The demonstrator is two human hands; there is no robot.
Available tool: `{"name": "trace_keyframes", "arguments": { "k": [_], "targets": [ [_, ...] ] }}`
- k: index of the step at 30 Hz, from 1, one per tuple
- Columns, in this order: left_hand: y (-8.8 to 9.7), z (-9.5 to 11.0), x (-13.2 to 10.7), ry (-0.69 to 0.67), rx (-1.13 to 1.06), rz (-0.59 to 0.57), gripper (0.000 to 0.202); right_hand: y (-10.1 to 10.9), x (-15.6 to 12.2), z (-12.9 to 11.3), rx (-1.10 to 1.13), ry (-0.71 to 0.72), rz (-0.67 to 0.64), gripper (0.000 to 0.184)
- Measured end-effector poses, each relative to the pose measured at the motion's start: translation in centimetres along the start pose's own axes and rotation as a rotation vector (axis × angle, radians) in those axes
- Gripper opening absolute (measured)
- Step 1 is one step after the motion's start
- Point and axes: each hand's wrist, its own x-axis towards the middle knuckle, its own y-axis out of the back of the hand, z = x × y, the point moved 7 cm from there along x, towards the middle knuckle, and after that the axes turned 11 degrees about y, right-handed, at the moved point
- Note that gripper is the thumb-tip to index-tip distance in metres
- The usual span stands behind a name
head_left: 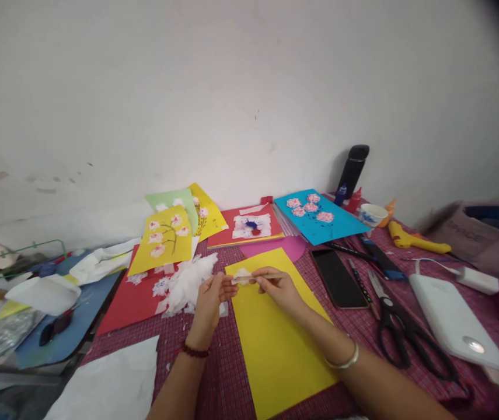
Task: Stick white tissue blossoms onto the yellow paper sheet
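Observation:
Between my two hands is a small piece of white tissue paper (243, 276), held over the top end of a yellow sheet of paper (275, 344). My left hand (214, 294) pinches the tissue's left side with thumb and fingers. From the other side, my right hand (278, 287) grips its right end between thumb and forefinger. Just left of my left hand lies a heap of torn white tissue (190, 283), partly on a red sheet (120, 309). The tissue's finer shape is too small to make out.
Flower pictures stand on yellow card (166, 233) and blue card (325, 224) at the back. On the right lie a phone (339, 279), scissors (400, 326), a power bank (454, 318) and a yellow glue gun (415, 240). White paper (109, 382) lies front left. A bowl (372, 214) sits near paint bottles.

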Motion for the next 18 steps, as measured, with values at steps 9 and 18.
{"name": "trace_keyframes", "arguments": {
  "k": [9, 18],
  "targets": [
    [-0.7, -0.2, 0.5, -0.105, 0.104, -0.068, 0.022, -0.2, -0.1, 0.1, 0.147, -0.031, 0.045, 0.025],
    [-0.5, 0.5, -0.3, -0.250, 0.119, -0.090, 0.019, -1.2, -1.4, 2.4, 0.681, -0.361, 0.175, 0.024]
  ]
}}
